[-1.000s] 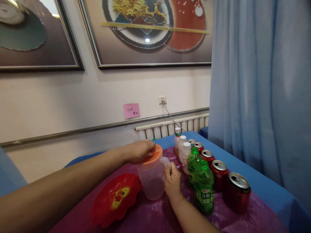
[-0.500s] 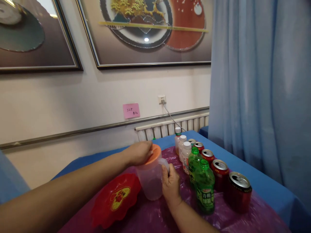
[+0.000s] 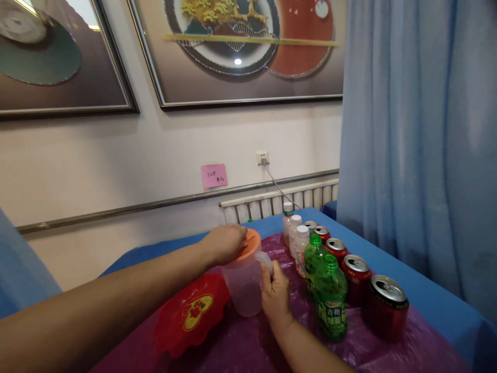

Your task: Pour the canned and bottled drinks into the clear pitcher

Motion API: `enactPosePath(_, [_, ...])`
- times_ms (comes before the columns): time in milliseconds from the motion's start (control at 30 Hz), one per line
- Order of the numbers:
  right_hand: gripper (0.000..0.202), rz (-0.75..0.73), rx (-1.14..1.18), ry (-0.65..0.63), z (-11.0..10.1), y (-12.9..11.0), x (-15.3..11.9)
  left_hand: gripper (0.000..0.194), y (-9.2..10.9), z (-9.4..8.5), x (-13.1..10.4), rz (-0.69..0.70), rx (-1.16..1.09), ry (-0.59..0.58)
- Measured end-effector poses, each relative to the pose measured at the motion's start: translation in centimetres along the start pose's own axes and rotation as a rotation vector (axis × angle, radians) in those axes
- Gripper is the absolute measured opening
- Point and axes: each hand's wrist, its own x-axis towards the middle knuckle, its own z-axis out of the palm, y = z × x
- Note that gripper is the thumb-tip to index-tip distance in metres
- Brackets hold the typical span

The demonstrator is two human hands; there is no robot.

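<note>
A translucent plastic pitcher [image 3: 243,290] with an orange lid [image 3: 254,241] stands upright on the purple plastic sheet. My left hand [image 3: 227,243] reaches over from the left, its fingers curled on the lid's top; the fingertips are partly hidden. Wrapped round the pitcher's handle [image 3: 265,258] is my right hand [image 3: 275,290], closed with the thumb up. Left of the pitcher, below my left forearm, lies a red scalloped plate [image 3: 209,316] with a yellow heart-shaped print.
Right of my right hand stand two green bottles [image 3: 331,300] without caps. Behind them are several white-capped bottles [image 3: 302,246], and to their right a row of opened red cans [image 3: 388,311]. A blue cloth [image 3: 427,290] covers the table. A blue curtain [image 3: 392,129] hangs at right.
The whole view has shifted slightly, so things appear a little further right. Both hands keep their places on the pitcher and its lid.
</note>
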Motion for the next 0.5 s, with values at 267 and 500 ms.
enactPosePath(267, [0.039,-0.002,-0.029,0.004,0.1,0.4,-0.1,0.03,-2.4,-4.8,2.1,-0.188,-0.195,0.065])
enactPosePath(500, [0.038,0.023,0.023,-0.023,-0.2,0.6,-0.4,0.035,-6.8,-4.7,-3.5,-0.352,-0.462,0.173])
